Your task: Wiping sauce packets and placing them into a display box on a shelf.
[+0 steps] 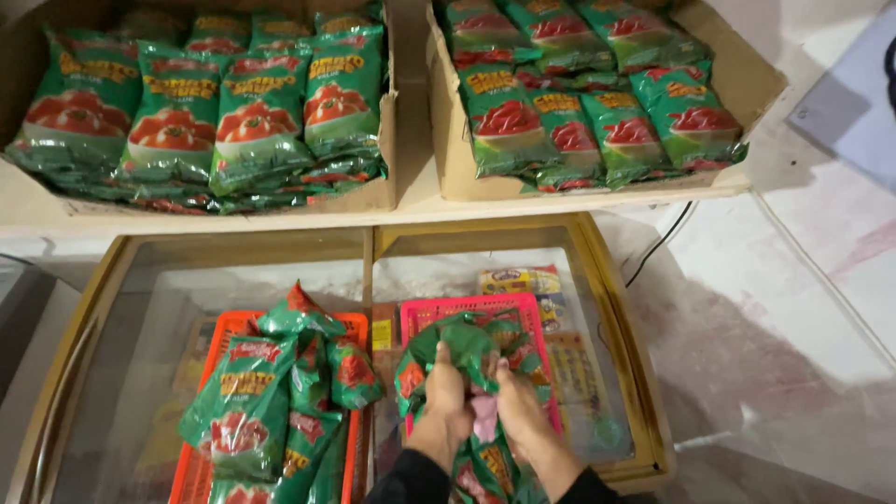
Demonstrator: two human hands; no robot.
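Note:
My left hand (446, 397) and my right hand (519, 406) both grip a bunch of green sauce pouches (457, 347) with red tomato pictures, held over a pink plastic basket (467, 306). The pouches bulge above my fingers and more hang below my wrists. To the left, an orange plastic basket (198, 457) holds a loose heap of the same green pouches (275, 392). Both baskets rest on the glass lid of a chest freezer (168, 289) with a yellowish frame.
On a shelf above stand two open cardboard boxes, the left box (378, 191) and the right box (747, 84), filled with rows of green pouches. A black cable (658, 245) runs down the white wall at right. Coloured packages (518, 278) show through the freezer glass.

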